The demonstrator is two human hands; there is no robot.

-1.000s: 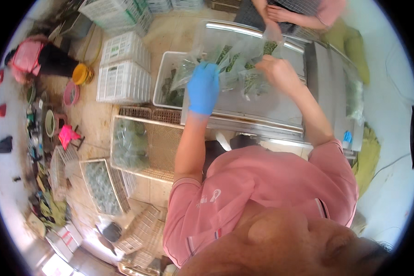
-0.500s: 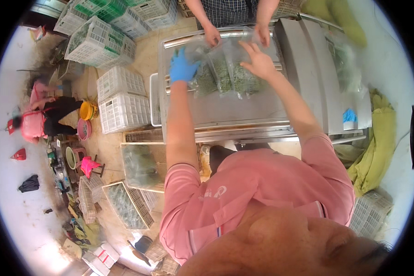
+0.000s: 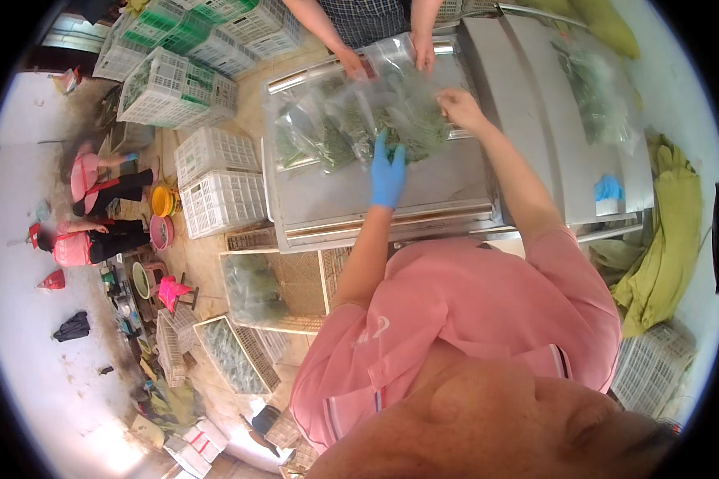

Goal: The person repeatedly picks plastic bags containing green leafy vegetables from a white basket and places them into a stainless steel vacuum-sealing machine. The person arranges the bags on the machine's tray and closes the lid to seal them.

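On the steel bench, my blue-gloved left hand lies flat, fingers spread, on clear bags of greens; my bare right hand pinches one bag's edge, seemingly arranging them, needing careful flattening.

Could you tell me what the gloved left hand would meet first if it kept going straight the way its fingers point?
Most likely the clear plastic bags of green vegetables on the steel table: the blue-gloved left hand points up at them, fingertips apparently already touching; depth is unclear.
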